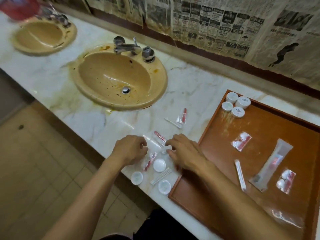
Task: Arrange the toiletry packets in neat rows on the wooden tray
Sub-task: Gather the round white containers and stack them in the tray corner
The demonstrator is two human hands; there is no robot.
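Illumination: dim, warm yellow cast, diffuse. Glare streaks on marble countertop [138,129] near centre; highlight on sink [119,77] basin. Soft shadow under forearms across wooden tray [214,170]. Motion blur at top-left corner. Wide-angle distortion bends counter edge and wall line toward edges.

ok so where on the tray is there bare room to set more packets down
The wooden tray has bare wood in its middle, between the four round white tubs in the far left corner and the cotton-pad packet, and along its near left edge. The right side is crowded: long toothbrush packet, thin stick packet, second pad packet.
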